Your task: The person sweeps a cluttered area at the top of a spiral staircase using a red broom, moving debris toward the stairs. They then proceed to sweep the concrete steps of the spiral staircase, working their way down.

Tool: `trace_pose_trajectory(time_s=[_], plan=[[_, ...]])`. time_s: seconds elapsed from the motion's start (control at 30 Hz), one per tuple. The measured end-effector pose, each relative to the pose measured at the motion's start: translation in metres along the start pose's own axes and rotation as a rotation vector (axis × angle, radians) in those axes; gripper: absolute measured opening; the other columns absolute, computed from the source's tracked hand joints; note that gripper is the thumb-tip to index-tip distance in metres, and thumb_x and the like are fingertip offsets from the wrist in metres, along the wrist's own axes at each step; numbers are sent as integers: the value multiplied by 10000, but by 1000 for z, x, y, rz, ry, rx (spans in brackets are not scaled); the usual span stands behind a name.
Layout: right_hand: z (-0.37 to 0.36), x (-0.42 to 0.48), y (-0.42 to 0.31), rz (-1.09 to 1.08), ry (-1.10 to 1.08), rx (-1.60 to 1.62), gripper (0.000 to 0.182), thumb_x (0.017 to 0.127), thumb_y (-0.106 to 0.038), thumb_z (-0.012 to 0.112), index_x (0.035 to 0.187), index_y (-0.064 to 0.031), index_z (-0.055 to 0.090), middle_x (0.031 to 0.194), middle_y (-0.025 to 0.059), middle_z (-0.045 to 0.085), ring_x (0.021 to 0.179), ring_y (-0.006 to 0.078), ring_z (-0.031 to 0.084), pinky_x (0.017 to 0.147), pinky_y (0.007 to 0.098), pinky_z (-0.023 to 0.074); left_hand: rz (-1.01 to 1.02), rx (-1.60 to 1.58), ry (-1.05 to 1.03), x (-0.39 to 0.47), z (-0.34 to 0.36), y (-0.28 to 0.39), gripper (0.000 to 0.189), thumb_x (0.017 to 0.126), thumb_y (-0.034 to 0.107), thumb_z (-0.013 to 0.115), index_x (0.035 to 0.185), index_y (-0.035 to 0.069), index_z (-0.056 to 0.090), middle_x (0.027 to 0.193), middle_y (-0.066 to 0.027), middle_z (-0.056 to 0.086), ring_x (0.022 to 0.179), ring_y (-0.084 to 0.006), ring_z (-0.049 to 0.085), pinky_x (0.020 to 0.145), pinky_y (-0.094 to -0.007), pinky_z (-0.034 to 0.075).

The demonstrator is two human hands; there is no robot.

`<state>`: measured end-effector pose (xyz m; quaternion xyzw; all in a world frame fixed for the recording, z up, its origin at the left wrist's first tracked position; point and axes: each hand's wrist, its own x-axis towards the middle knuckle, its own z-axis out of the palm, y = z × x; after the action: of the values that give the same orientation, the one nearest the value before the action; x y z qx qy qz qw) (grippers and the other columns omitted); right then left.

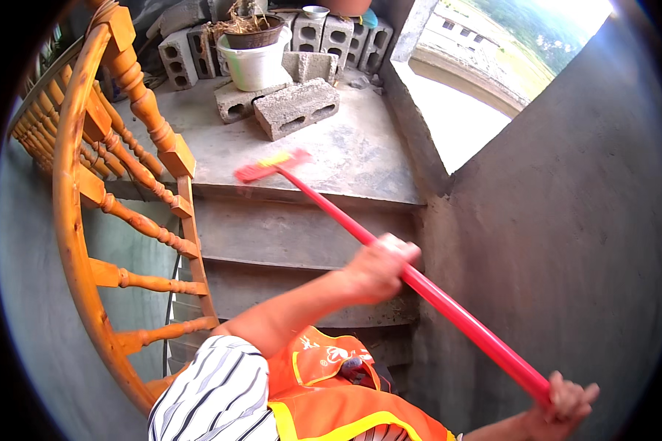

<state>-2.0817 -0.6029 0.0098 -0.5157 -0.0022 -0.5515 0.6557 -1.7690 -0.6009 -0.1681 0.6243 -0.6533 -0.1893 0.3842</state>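
Observation:
A red-handled broom (447, 306) slants across the view. My left hand (383, 267) is closed around the middle of its handle; this arm comes from the left, out of a striped sleeve. Lower right, my right hand (568, 397) grips the top end of the handle. The blurred red and yellow broom head (273, 165) is at the front edge of the concrete landing (364, 149), above the stairs. Whether its bristles touch the floor is not plain.
Concrete steps (298, 231) descend towards me. A wooden railing (66, 204) curves along the left, a grey wall (546, 237) rises at the right beside a window opening. On the landing are hollow concrete blocks (298, 107) and a white bucket (254, 66) holding a potted dry plant.

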Motion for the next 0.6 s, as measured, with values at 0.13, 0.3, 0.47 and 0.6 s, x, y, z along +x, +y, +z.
trace_pose_trajectory(time_s=[0.13, 0.3, 0.47, 0.6], plan=[[-4, 22, 112, 148, -14, 101, 235, 903, -74, 452, 734, -128, 298, 535, -16, 305, 484, 102, 332, 774, 358, 381, -36, 232, 243, -13, -53, -89, 166, 687, -11, 541, 825, 79, 557, 812, -117, 581, 816, -325, 532, 755, -390, 436], [22, 41, 281, 281, -201, -223, 75, 871, -17, 521, 811, -11, 566, 833, 97, 633, 732, 152, 565, 1022, 474, 326, -232, 320, 388, -14, -108, -252, 134, 713, -48, 513, 782, 55, 564, 802, -148, 571, 786, -309, 556, 690, -364, 455], [47, 21, 292, 283, -29, -257, 183, 917, -66, 472, 742, -13, 471, 703, 41, 541, 688, 141, 555, 941, 482, 412, -190, 241, 293, -17, -82, -288, 57, 741, 24, 547, 722, 56, 590, 680, -100, 578, 640, -187, 547, 565, -310, 446], [58, 12, 176, 139, 22, -303, 240, 905, -120, 466, 686, -75, 378, 583, 20, 438, 534, 154, 461, 752, 424, 428, -91, 29, 41, -33, -56, -157, 150, 662, -22, 558, 769, 80, 582, 728, -102, 588, 766, -304, 545, 697, -379, 440]])
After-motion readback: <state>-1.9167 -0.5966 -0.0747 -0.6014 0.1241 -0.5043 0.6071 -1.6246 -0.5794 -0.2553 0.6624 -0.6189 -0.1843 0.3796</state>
